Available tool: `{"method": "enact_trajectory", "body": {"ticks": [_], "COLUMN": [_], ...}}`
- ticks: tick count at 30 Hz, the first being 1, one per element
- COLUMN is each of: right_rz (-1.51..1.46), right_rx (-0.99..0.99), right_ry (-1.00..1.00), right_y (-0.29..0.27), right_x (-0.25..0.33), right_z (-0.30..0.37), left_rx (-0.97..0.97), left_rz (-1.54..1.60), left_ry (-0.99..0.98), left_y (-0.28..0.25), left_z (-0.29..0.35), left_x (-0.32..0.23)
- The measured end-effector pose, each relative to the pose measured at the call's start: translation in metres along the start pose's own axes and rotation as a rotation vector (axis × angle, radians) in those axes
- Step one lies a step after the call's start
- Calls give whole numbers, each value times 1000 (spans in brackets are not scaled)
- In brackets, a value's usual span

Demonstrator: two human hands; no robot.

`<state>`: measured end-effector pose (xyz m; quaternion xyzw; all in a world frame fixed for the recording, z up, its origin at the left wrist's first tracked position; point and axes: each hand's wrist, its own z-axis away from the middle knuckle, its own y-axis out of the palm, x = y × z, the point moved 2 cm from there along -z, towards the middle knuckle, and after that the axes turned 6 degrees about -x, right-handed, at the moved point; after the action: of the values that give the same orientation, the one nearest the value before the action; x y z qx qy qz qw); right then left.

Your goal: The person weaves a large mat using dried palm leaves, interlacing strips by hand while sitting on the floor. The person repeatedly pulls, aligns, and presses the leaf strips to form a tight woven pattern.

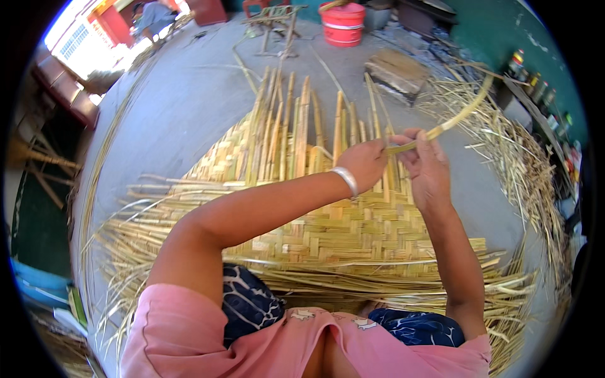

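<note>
A pale green-yellow split reed strip (463, 115) runs between my hands and curves up to the far right. My left hand (362, 165), with a silver bracelet (346, 181) at the wrist, is closed on its near end. Just to the right, the fingers of my right hand (430, 170) pinch the same strip. Both hands are above a woven reed mat (340, 236) in front of me. Loose flat strips (302, 126) stick out from the mat's far side, and more fan out to its left and right. My left forearm covers part of the weave.
A heap of split reeds (510, 157) lies along the right wall. Farther off are a brick-like block (396, 70), a red bucket (343, 26) and a wooden stool (274, 25). Long strips (104, 164) stretch over the grey floor at left. Bottles (539, 88) line the right side.
</note>
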<state>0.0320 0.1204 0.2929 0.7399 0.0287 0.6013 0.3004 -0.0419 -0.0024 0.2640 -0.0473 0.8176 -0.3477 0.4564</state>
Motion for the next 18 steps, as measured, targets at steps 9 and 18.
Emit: {"method": "enact_trajectory", "body": {"ticks": [9, 18], "right_rz": [-284, -532], "right_rx": [155, 447], "right_ry": [76, 323], "right_y": [-19, -45], "right_x": [3, 0], "right_z": [-4, -20], "left_rx": [200, -9], "left_rz": [472, -281], "left_ry": [-152, 742], "left_y": [-14, 16], "left_z": [3, -13], "left_x": [-15, 1]}}
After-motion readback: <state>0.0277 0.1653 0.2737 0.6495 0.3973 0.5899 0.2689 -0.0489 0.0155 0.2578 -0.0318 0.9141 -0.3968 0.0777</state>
